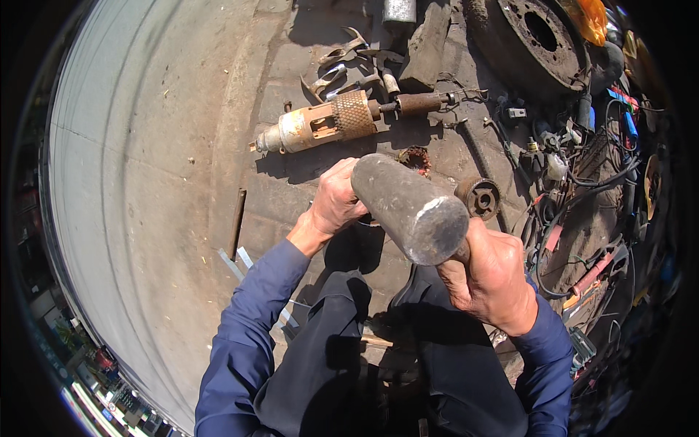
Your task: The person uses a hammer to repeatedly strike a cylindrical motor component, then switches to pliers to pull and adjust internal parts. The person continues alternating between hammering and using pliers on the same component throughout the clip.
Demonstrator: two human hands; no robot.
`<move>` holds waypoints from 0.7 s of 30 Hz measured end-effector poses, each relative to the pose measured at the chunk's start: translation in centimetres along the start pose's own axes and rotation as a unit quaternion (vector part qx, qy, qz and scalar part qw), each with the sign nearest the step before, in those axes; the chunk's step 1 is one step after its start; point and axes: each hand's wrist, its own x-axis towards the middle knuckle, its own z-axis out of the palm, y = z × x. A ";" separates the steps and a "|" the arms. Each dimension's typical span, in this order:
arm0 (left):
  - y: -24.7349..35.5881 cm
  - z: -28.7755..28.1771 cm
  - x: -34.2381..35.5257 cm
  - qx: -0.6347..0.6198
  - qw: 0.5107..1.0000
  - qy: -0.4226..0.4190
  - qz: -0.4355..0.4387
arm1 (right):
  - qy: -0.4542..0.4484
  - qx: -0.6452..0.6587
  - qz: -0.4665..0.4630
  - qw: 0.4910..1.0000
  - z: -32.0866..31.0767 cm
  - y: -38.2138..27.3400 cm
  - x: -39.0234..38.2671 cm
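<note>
My right hand [488,280] grips the wooden handle of a heavy hammer, mostly hidden under its thick grey cylindrical head [397,200]. My left hand [335,197] is closed beside the far end of the head; what its fingers hold is hidden. Beyond them lies a rusty metal assembly [353,113] with a perforated cylinder. A rusty ribbed round part [477,197] sits just right of the hammer head, and a small corroded ring [415,159] is partly visible behind it.
A large tyre rim [539,40], tangled cables [604,178], red-handled tools [593,273] and scrap crowd the right side. Curved steel pieces [342,54] lie at the back. A metal rod [237,222] rests left of my arms on the pavement [167,204].
</note>
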 end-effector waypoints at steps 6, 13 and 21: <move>0.8 -0.5 0.9 -0.006 1.000 0.019 0.020 | -0.099 -0.049 0.118 0.987 1.0 1.7 -0.8; 2.3 -1.9 1.6 -0.061 0.991 0.115 -0.020 | -0.026 0.022 0.179 0.983 -0.3 2.2 -2.2; 2.1 -1.7 0.8 -0.066 0.988 0.130 -0.059 | -0.025 0.049 0.231 0.972 -0.7 2.6 -2.4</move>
